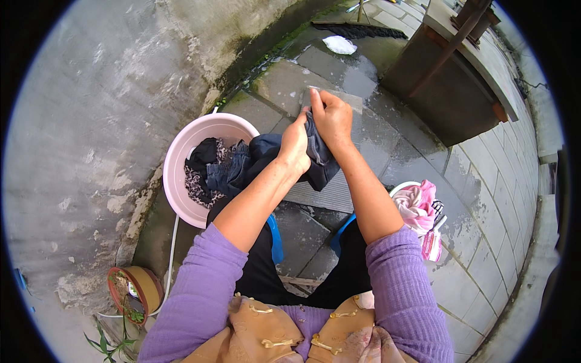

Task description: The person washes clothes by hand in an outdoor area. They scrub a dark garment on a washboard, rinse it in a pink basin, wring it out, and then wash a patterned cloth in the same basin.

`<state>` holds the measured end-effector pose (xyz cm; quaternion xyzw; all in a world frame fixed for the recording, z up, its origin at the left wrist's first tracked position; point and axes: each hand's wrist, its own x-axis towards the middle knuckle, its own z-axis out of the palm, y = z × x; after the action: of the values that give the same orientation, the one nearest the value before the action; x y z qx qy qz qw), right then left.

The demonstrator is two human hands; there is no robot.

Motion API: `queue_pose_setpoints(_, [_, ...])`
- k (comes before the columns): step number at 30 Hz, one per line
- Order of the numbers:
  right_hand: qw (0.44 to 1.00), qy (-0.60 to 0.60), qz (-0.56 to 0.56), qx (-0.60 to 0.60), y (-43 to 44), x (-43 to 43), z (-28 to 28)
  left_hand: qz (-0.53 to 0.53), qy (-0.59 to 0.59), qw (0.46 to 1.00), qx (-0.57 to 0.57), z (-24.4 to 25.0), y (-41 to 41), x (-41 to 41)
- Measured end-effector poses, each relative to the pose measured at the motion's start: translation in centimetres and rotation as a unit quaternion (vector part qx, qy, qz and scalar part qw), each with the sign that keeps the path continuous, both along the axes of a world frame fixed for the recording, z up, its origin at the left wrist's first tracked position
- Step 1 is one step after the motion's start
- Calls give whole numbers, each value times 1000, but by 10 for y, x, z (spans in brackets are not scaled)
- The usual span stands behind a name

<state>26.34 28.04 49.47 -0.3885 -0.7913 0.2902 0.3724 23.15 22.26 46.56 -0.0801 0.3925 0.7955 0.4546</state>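
Note:
Before me a dark blue denim garment is bunched over a grey ridged washboard slab. My left hand grips it from the left. My right hand is closed on it close beside, and the two hands nearly touch. From there the denim trails left into a pink plastic basin. Inside the basin, black cloth and leopard-print cloth lie partly in water. The fingers on the far side of the denim are hidden.
At right, a white container holds pink and white cloth, with a printed packet beside it. A white hose runs near a potted plant. White cloth lies on wet paving below a concrete structure. A wall borders the left.

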Motion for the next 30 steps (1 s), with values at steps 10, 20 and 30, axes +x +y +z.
queue_pose_setpoints(10, [997,-26,72,-5,-3,12,-15,-8,34,998,-58,-12,4,-2])
queue_pose_setpoints(20, [979,-1,173,108,-34,32,-25,-78,1,985,156,-43,-12,-13])
queue_pose_setpoints(30, [908,-401,80,-93,130,89,-237,-388,755,451,-275,-33,-26,37])
